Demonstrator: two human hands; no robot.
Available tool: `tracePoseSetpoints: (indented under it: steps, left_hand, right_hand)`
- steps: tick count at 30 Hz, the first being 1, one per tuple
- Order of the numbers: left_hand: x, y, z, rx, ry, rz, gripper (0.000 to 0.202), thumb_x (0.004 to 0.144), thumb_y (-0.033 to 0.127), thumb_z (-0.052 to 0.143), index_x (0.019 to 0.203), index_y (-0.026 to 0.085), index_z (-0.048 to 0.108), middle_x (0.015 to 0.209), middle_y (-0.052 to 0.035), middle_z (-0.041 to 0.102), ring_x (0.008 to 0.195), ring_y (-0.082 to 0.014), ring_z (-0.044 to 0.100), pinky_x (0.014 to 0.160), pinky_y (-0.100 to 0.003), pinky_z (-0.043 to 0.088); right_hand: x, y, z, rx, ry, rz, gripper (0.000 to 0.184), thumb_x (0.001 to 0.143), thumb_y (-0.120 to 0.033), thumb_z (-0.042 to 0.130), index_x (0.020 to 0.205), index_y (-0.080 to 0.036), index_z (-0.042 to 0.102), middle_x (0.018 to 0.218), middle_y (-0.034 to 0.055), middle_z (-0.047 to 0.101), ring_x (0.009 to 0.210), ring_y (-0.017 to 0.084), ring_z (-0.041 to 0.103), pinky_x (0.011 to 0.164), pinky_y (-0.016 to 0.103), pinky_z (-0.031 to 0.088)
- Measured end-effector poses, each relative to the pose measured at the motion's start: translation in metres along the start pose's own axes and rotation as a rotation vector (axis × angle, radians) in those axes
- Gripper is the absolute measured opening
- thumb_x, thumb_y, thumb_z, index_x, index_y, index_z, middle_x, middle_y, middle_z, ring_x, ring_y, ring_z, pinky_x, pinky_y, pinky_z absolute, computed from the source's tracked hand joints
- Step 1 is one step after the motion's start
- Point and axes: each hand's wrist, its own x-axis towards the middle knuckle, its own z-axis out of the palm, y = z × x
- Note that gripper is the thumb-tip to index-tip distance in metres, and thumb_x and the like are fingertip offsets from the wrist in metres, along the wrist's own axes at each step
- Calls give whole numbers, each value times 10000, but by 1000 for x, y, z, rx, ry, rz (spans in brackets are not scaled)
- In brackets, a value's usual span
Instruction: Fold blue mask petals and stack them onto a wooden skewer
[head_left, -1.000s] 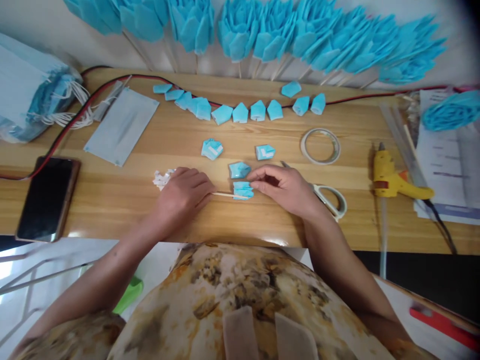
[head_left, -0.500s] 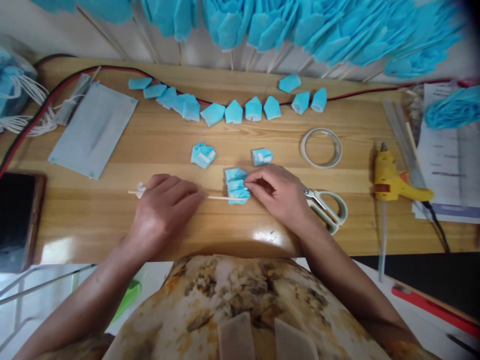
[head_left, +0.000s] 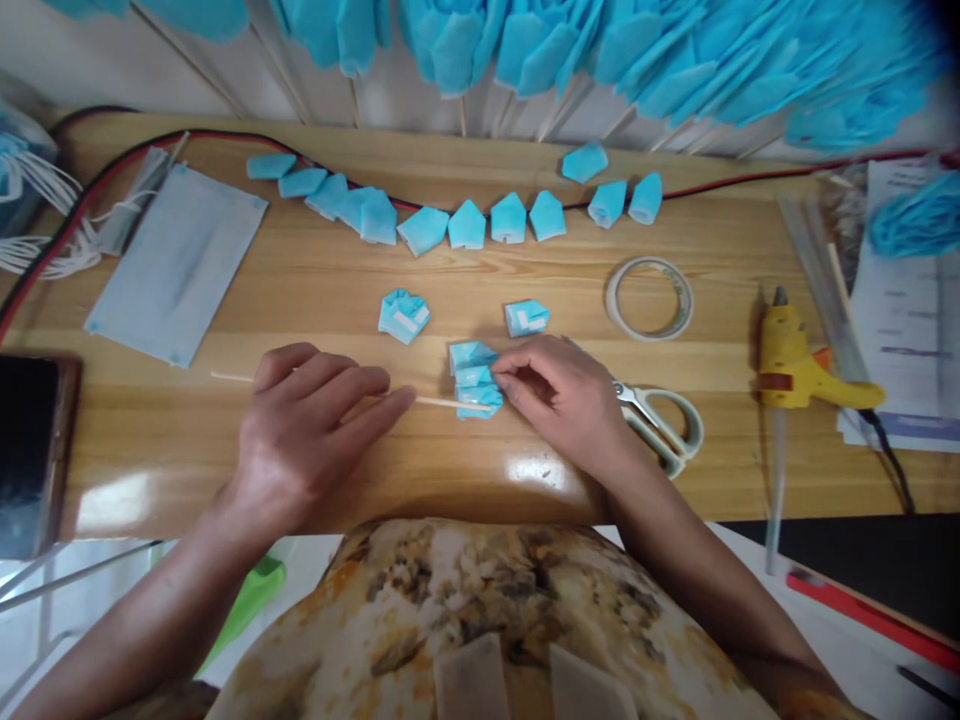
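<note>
My left hand (head_left: pixel 311 415) is closed around a thin wooden stick (head_left: pixel 442 402), which lies level and sticks out on both sides of it. The stick's right tip rests over the lower edge of a pleated light-blue piece of fabric (head_left: pixel 472 378). On that piece's right edge, the thumb and fingers of my right hand (head_left: pixel 559 390) are pinched. Two small folded blue pieces lie just beyond: a crumpled one (head_left: pixel 403 315) with a white strip on the left, and a flatter one (head_left: pixel 527 318) above my right hand. White-handled scissors (head_left: pixel 667 425) lie partly behind my right hand.
A roll of tape (head_left: pixel 611 300) and a yellow glue gun (head_left: pixel 784 355) lie to the right. Folded blue petals (head_left: pixel 466 225) line the back along a red-black cable (head_left: pixel 750 182). A flat pale mask (head_left: pixel 180 265) and a phone (head_left: pixel 34 450) are at the left. Blue fabric flowers (head_left: pixel 457 45) hang over the back.
My left hand has shifted left and slightly opened its grip shape, and more of the stick shows at its far left. My right hand keeps its pinch on the blue piece.
</note>
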Motion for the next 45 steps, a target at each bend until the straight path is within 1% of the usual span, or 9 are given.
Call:
tracePoseSetpoints:
  steps: [6,10,15,20,23,28,32,38,45]
  left_hand:
    - [5,-5,-2,14,-29,12,254,1008,173,537,1189,319,641,969,2,772,847,-193,675,833,-374,415]
    - [6,-8,0,26,-11,24,249,997,157,561,1171,309,654,972,-2,773,857,-200,673,804,-371,412]
    - [6,-11,2,7,6,2,322,993,149,561,1223,355,653,1000,5,773,885,-208,666,834,-385,446]
    - [7,-8,2,-4,104,24,288,959,134,618,1168,322,680,962,-4,769,900,-213,655,933,-427,485]
    - [8,-5,-2,13,68,15,292,956,112,610,1135,332,680,962,9,771,915,-210,656,972,-447,488]
    - [11,-6,-5,4,66,18,284,959,100,592,1103,326,686,950,0,769,901,-219,661,959,-466,488]
    - [11,-9,-1,0,43,4,280,977,126,575,1114,349,675,967,14,766,912,-213,662,973,-463,480]
    - [7,-13,6,6,59,13,211,978,145,590,1077,315,667,987,2,760,929,-212,653,987,-452,478]
    - [8,-16,13,-12,27,-40,213,1016,195,516,1058,326,678,980,5,751,908,-202,641,979,-433,452]
  right_hand:
    - [0,0,0,-33,-6,-19,69,937,-137,646,921,-202,661,857,15,728,811,165,652,753,294,485]
    - [0,0,0,-36,-8,-38,61,939,-138,646,920,-195,659,851,21,723,805,167,653,746,297,478]
    - [0,1,1,-43,-13,-32,69,950,-152,632,921,-211,653,851,20,725,795,173,652,739,306,479]
    - [-1,0,1,-41,-7,-31,64,942,-145,638,938,-205,660,858,24,731,807,175,664,741,305,486]
    - [0,-2,0,-29,-1,-19,76,938,-139,635,955,-209,659,873,24,741,813,173,670,742,303,497]
    - [1,-3,0,-31,-5,-10,106,941,-134,611,961,-229,654,897,25,754,831,181,684,738,315,502]
    - [1,-1,1,-54,-1,-28,104,948,-136,601,950,-224,658,883,29,753,825,182,681,739,318,502]
    - [1,0,3,-69,-6,-41,97,960,-148,594,955,-218,661,887,37,754,819,187,678,743,323,502]
    - [1,0,2,-76,-25,-29,114,975,-176,574,977,-229,675,926,50,752,851,202,677,766,343,514]
